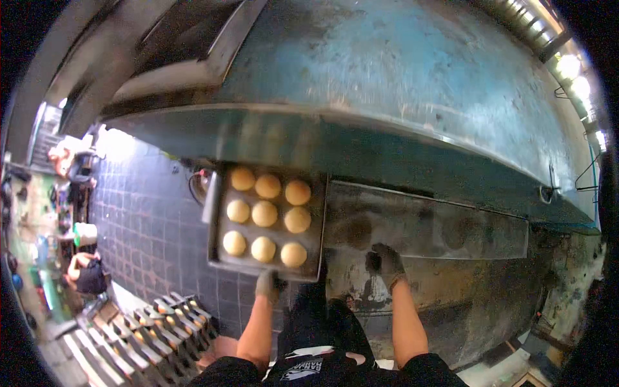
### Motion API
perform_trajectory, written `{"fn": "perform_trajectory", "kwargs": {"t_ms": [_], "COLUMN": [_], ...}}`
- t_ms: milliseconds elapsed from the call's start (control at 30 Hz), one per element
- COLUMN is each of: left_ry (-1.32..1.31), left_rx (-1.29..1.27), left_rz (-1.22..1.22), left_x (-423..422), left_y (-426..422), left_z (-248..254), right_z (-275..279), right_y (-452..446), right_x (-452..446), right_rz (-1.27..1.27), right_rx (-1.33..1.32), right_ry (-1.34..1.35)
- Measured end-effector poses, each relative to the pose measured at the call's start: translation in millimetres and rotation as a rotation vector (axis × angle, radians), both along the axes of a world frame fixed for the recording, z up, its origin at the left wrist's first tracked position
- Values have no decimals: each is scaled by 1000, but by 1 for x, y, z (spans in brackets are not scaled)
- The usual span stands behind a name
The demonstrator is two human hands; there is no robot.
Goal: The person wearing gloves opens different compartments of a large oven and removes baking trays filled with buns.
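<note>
Nine buns (264, 213), one tray (314, 242)

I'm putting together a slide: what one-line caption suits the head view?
Gloved left hand holds the near edge of a tray of nine round buns; right hand apart.

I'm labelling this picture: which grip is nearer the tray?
Left. The left grip is at the near edge of the tray; the right grip is apart from it, off to its right.

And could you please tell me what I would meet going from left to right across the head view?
Green-and-white container → tray holding nine round buns → right hand → bright lights at the upper right.
</note>
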State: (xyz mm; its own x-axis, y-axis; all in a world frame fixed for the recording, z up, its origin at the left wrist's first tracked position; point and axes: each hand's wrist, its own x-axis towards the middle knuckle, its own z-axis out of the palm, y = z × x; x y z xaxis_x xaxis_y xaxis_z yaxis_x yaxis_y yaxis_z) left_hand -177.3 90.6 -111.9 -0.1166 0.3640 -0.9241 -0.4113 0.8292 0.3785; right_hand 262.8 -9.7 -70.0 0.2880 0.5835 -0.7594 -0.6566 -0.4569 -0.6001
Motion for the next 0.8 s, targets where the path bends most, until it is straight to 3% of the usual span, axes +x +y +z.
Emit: {"fn": "perform_trajectory", "kwargs": {"t_ms": [67,133,200,233,267,333,400,433,467,500,533,667,700,800], "left_ry": [99,201,317,338,356,447,345,300,292,283,272,301,293,309], "left_rx": [41,158,278,211,143,399,338,250,254,222,194,579,673,957], "left_rz": [-19,-145,-277,-227,-177,-466,-522,-578,-601,-774,-944,-1107,-1109,-1131], "left_x": [-26,-56,-77,-85,-89,-124,-113,-97,-88,-79,-64,38,76,190], "left_y": [-70,-132,-170,-184,-195,-226,-210,-193,-172,-154,-135,-32,1,100], "left_z": [20,40,72,99,118,110,145,178,185,187,185,129,111,58], "right_z": [23,-44,-13,-12,-8,-17,-55,-16,10,38,57,68,51,48], "right_y": [-19,-70,-70,-76,-89,-124,-169,-188,-213,-237,-263,-336,-353,-378], "right_x": [-26,-51,-85,-100,-113,-131,-141,-135,-131,-128,-128,-121,-122,-115], "right_rz": [219,426,773,882,883,784,650,766,789,811,741,615,349,155], "right_rx": [-131,-5,-4,51,64,123,167,-11,-39,-71,54,-101,-128,-169], "right_ry": [-64,-314,-568,-676,-668,-771,-814,-749,-844,-939,-1206,-1137,-998,-1104]}}
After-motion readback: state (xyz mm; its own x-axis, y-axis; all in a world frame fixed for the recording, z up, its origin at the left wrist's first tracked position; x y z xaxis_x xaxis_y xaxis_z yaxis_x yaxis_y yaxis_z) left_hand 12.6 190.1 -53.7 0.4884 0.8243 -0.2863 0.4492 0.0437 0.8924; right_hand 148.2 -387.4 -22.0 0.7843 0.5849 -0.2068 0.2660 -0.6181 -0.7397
